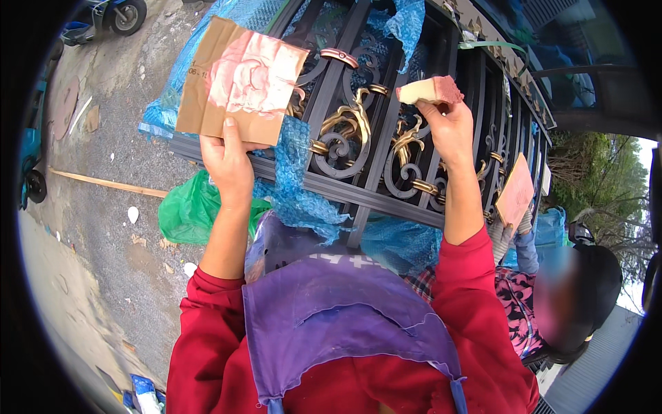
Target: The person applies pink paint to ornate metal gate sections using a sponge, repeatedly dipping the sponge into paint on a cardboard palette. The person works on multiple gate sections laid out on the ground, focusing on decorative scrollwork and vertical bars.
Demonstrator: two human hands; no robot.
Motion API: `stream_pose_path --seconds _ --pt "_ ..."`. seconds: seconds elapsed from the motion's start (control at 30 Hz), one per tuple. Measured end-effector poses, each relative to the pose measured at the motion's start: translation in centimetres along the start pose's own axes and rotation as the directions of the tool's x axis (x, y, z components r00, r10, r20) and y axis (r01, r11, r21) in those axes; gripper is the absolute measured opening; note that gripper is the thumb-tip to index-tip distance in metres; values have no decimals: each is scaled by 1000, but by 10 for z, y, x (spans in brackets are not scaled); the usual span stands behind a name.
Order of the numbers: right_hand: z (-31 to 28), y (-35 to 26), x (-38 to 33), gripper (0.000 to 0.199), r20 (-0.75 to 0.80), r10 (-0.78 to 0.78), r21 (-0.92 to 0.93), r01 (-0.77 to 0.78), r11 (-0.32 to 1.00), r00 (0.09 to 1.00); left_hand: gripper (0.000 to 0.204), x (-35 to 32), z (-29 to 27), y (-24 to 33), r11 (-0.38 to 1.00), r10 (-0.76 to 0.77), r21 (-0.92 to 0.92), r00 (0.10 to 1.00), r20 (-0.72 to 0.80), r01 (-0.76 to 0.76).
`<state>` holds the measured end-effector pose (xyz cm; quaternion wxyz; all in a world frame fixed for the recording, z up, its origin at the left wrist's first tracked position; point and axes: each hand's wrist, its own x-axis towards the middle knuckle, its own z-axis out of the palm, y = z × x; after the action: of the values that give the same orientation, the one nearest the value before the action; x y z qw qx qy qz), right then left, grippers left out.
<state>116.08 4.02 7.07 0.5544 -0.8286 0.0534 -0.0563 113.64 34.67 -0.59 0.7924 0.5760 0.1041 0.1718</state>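
Note:
My left hand (229, 162) grips the lower edge of a cardboard piece (195, 114), its thumb on the front face. Wet-looking pink paint (245, 72) is smeared over the middle of that cardboard. Between the thumb and fingers of my right hand (452, 134) is a pale yellow sponge (417, 91), stained pink at its right end and held above the metalwork. Below and between both hands lies a dark grey metal gate (376, 165) with scrolls and gold leaf ornaments (348, 121). One collar (339, 58) on a bar looks pinkish.
Blue bubble wrap (293, 159) lies around and under the gate. A green plastic bag (189, 210) and a wooden strip (107, 181) are at the left. On the right, a co-worker in a dark cap (600, 290) holds another pink-smeared board (517, 190). A motorbike wheel (127, 15) shows far left.

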Motion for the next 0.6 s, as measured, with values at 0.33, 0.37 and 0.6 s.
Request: stream_pose_path --seconds 0.33,0.37,0.6 --pt "40 31 17 35 419 -254 -402 428 809 872 31 6 -21 -22 997 64 47 994 -83 -60" --pt "46 34 16 38 417 -287 -368 449 814 862 31 7 -22 -24 995 76 67 993 -88 -70" --pt "70 38 21 33 409 -371 -392 528 753 833 29 7 -23 -30 983 136 139 985 -107 -121"
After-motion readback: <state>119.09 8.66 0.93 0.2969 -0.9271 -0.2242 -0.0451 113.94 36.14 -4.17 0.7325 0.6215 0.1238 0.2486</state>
